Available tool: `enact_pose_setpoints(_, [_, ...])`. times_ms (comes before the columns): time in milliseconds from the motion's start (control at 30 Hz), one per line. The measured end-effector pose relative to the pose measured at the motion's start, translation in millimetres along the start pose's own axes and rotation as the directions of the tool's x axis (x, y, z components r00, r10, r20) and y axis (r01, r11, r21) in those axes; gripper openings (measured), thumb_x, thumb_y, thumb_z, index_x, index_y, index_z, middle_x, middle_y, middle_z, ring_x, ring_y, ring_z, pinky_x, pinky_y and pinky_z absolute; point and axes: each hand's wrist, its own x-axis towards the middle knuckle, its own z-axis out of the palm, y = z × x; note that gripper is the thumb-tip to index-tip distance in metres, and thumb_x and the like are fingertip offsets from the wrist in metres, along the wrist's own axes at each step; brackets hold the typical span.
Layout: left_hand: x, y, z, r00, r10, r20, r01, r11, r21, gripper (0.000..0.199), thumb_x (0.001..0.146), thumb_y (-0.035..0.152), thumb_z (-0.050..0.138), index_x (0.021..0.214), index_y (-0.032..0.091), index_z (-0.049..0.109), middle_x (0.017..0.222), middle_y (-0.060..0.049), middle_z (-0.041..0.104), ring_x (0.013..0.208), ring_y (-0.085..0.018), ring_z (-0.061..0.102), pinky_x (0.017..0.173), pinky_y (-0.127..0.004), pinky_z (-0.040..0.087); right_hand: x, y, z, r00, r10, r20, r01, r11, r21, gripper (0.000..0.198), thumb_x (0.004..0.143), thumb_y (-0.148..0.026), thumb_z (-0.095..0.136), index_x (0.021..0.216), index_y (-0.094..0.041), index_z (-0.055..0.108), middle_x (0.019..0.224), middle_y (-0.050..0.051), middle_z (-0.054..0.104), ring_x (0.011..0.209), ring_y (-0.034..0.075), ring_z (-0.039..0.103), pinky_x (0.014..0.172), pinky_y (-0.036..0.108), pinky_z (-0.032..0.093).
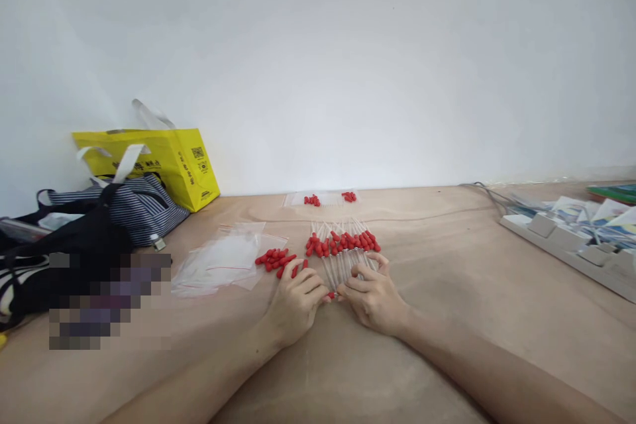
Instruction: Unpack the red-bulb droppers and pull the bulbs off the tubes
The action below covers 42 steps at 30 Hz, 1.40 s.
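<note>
Between my hands on the table lie several clear glass droppers (342, 266) side by side, tubes toward me. Red rubber bulbs (342, 243) cover the area at their far ends, with more tubes pointing away behind. My left hand (297, 301) is closed, its thumb and finger pinching a small red rubber bulb (331, 295). Close beside it, my right hand (373, 297) is closed at the near end of a glass tube that meets this bulb; its fingers hide most of the tube. A loose pile of red bulbs (273, 260) lies just beyond my left hand.
Clear zip bags (218, 262) are stacked at the left. A bag of red-bulbed droppers (328, 199) lies near the wall. Farther left are a yellow bag (193, 172), a striped bag (144, 209) and a black bag (89, 245). A power strip (561, 245) and packets (591, 215) are at the right.
</note>
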Motion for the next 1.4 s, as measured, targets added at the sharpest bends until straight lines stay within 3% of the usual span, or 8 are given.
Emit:
enact_pose_setpoints(233, [-3, -3, -4, 0.999, -0.045, 0.006, 0.046, 0.997, -0.056, 0.021, 0.083, 0.018, 0.04, 0.069, 0.019, 0.056, 0.069, -0.001, 0.061, 0.073, -0.015, 0.052, 0.076, -0.034, 0.036, -3, 7, -4, 1.0, 0.002, 0.008, -0.003, 1.0, 0.029, 0.024, 0.085, -0.022, 0.039, 0.074, -0.021, 0.06, 0.054, -0.002, 0.054, 0.065, 0.012, 0.046, 0.078, 0.033, 0.026])
enact_pose_setpoints(367, [-3, -21, -15, 0.965, -0.256, -0.06, 0.247, 0.96, -0.133, 0.021, 0.084, 0.021, 0.039, 0.074, 0.018, 0.057, 0.076, -0.003, 0.06, 0.074, -0.015, 0.053, 0.069, -0.028, 0.042, -12, 22, -6, 0.984, 0.166, 0.06, -0.167, 0.986, 0.011, 0.027, 0.087, -0.025, 0.035, 0.086, -0.022, 0.062, 0.065, 0.0, 0.057, 0.057, 0.009, 0.047, 0.056, 0.023, 0.028])
enact_pose_setpoints(500, [-1, -38, -23, 0.885, -0.453, -0.105, 0.433, 0.885, -0.17, 0.024, 0.084, 0.023, 0.036, 0.09, 0.018, 0.059, 0.086, -0.005, 0.055, 0.078, -0.014, 0.055, 0.07, -0.026, 0.046, -16, 33, -4, 0.918, 0.371, 0.141, -0.376, 0.926, 0.012, 0.027, 0.087, -0.022, 0.035, 0.099, -0.022, 0.059, 0.081, 0.003, 0.057, 0.064, 0.01, 0.053, 0.052, 0.02, 0.033])
enact_pose_setpoints(667, [-3, -52, -21, 0.85, -0.526, -0.024, 0.522, 0.848, -0.091, 0.029, 0.082, 0.021, 0.036, 0.103, 0.015, 0.055, 0.088, -0.006, 0.056, 0.077, -0.014, 0.057, 0.067, -0.026, 0.047, -21, 45, 0, 0.825, 0.539, 0.168, -0.554, 0.831, 0.053, 0.032, 0.079, -0.007, 0.033, 0.096, -0.014, 0.059, 0.081, 0.007, 0.054, 0.072, 0.014, 0.054, 0.064, 0.023, 0.041])
enact_pose_setpoints(933, [7, -58, -17, 0.802, -0.597, 0.032, 0.581, 0.791, 0.192, 0.016, 0.075, 0.026, 0.049, 0.085, 0.019, 0.058, 0.081, -0.004, 0.064, 0.079, -0.021, 0.057, 0.07, -0.033, 0.041, -25, 55, -2, 0.674, 0.696, 0.245, -0.705, 0.706, -0.069, 0.027, 0.073, -0.004, 0.037, 0.088, -0.014, 0.058, 0.077, 0.007, 0.058, 0.072, 0.016, 0.055, 0.062, 0.023, 0.038])
enact_pose_setpoints(1067, [9, -57, -22, 0.781, -0.624, 0.02, 0.603, 0.762, 0.236, 0.02, 0.076, 0.034, 0.048, 0.084, 0.019, 0.058, 0.081, -0.004, 0.065, 0.08, -0.022, 0.055, 0.07, -0.033, 0.038, -23, 53, 3, 0.699, 0.68, 0.222, -0.692, 0.721, -0.028, 0.025, 0.071, -0.003, 0.037, 0.079, -0.015, 0.057, 0.078, 0.007, 0.059, 0.07, 0.015, 0.054, 0.062, 0.023, 0.038])
enact_pose_setpoints(1200, [12, -50, -25, 0.807, -0.59, -0.01, 0.575, 0.782, 0.24, 0.021, 0.077, 0.035, 0.047, 0.083, 0.019, 0.059, 0.088, -0.004, 0.064, 0.084, -0.022, 0.053, 0.071, -0.033, 0.036, -23, 50, 8, 0.76, 0.628, 0.167, -0.637, 0.771, 0.0, 0.032, 0.067, 0.002, 0.037, 0.082, -0.014, 0.06, 0.08, 0.008, 0.057, 0.07, 0.014, 0.053, 0.064, 0.022, 0.04])
enact_pose_setpoints(1400, [39, -42, -11, 0.806, -0.567, 0.168, 0.525, 0.817, 0.24, 0.019, 0.074, 0.036, 0.048, 0.078, 0.021, 0.058, 0.087, -0.002, 0.064, 0.088, -0.024, 0.052, 0.074, -0.036, 0.033, -23, 43, 11, 0.791, 0.597, 0.133, -0.607, 0.792, 0.057, 0.032, 0.069, 0.001, 0.036, 0.082, -0.014, 0.06, 0.08, 0.008, 0.055, 0.071, 0.015, 0.053, 0.064, 0.023, 0.042])
